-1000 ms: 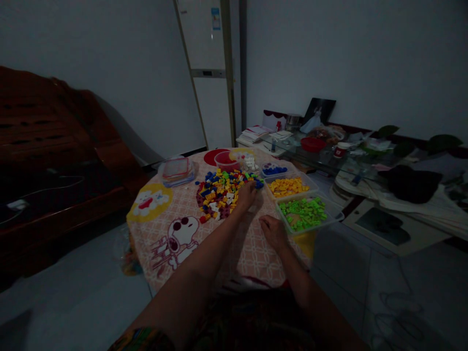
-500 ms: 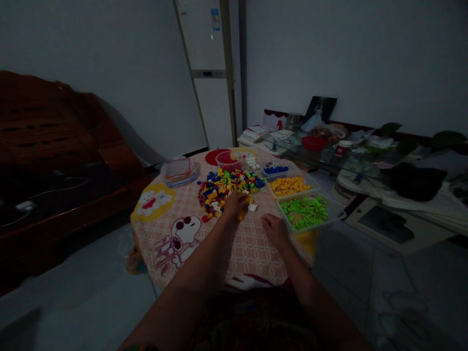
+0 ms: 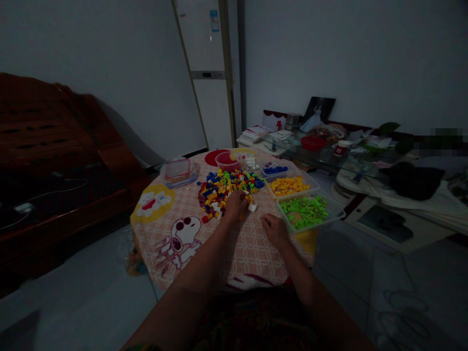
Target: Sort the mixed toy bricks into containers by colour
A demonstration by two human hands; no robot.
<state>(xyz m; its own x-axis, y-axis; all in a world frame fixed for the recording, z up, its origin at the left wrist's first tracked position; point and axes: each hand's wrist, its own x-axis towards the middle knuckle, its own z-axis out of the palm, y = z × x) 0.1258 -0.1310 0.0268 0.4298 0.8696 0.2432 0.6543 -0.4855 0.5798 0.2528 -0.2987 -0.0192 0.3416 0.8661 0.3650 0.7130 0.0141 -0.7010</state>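
A mixed pile of toy building bricks (image 3: 228,183) in blue, yellow, red, green and white lies on the patterned tablecloth (image 3: 252,253). My left hand (image 3: 236,205) is at the pile's near edge with its fingers curled down; whatever they hold is hidden. Just right of those fingertips is a white brick (image 3: 252,207). My right hand (image 3: 276,230) rests on the cloth, fingers drawn together, and its grip is too dark to read. Beside it stands a clear tray of green bricks (image 3: 305,211). Yellow bricks (image 3: 288,185) fill another tray behind that one.
Blue bricks (image 3: 276,170) sit in a smaller container farther back, near a heap of white bricks (image 3: 250,163). A round pinkish tub (image 3: 228,161) stands behind the pile. Lidded clear boxes (image 3: 178,171) are at the left. A cluttered glass table (image 3: 292,141) runs along the right wall.
My left hand has shifted slightly right, toward the white brick, which now looks a little turned. My right hand stays in place.
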